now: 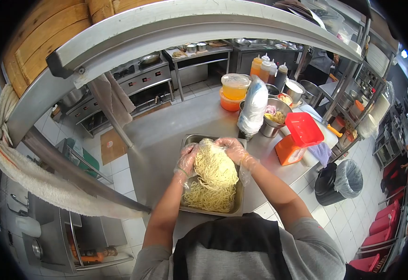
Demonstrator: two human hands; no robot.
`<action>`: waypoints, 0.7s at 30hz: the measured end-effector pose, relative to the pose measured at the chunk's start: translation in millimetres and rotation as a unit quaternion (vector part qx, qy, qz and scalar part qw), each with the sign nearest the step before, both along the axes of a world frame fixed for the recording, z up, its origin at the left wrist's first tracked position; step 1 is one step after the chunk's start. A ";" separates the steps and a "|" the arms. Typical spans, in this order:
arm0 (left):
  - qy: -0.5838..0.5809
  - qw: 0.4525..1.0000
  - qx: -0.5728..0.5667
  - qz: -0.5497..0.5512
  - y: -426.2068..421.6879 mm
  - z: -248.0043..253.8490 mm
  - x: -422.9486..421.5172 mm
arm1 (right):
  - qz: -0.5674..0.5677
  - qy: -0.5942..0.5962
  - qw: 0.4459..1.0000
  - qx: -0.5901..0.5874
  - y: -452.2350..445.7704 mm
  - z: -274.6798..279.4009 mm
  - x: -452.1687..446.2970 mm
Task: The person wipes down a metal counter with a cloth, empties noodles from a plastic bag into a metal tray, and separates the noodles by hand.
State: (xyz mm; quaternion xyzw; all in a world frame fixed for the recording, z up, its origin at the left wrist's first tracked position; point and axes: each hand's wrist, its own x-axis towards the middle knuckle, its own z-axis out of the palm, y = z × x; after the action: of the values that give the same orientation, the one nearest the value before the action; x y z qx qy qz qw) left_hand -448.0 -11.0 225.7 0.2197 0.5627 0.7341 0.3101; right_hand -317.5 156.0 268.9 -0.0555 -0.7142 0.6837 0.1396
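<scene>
Yellow noodles (213, 163) are bunched between my two hands, over a deep steel pan (240, 200). More noodles lie in the near part of that pan. My left hand (188, 157), in a clear plastic glove, is curled against the left side of the bunch. On the opposite side my right hand (233, 150), gloved the same way, grips the bunch near its top. Some fingertips are hidden behind the noodles.
Right of the pan stands a red-orange scale (290, 150) with a red tray. Behind it are a bowl of cut ingredients (275, 116), a plastic-wrapped bundle (254, 108), tubs of orange liquid (235, 87) and squeeze bottles (264, 67). A metal shelf rail (204, 21) crosses overhead.
</scene>
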 end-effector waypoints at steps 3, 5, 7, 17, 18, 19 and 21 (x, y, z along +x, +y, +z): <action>0.031 0.999 -0.008 -0.010 -1.0 6.3 1.6 | 0.003 -0.029 0.999 -0.034 8.7 -5.4 -14.7; 0.068 0.997 0.001 -0.021 -2.2 11.8 1.7 | 0.033 -0.052 0.991 -0.116 16.6 -15.2 -26.3; 0.118 0.993 0.014 -0.024 -2.6 12.6 1.9 | 0.073 -0.065 0.986 -0.138 27.4 -32.2 -41.4; 0.014 0.999 0.035 -0.030 -20.1 31.1 11.5 | 0.120 -0.115 0.983 0.077 4.5 -10.5 -54.7; 0.037 0.999 0.032 -0.020 -20.8 30.6 9.7 | 0.092 -0.114 0.984 0.105 -1.3 2.1 -52.7; 0.059 0.998 0.029 -0.010 -24.1 49.3 15.5 | 0.084 -0.127 0.981 0.119 -1.9 7.1 -54.8; 0.098 0.995 0.001 -0.003 -24.5 64.3 11.7 | 0.076 -0.062 0.993 0.069 -7.6 17.2 -52.0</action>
State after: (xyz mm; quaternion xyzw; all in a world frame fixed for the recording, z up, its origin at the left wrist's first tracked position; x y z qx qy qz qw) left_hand -436.3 -35.4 290.0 0.2931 0.5890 0.7084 0.2554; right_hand -369.5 148.4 286.1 -0.0336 -0.7687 0.6370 0.0465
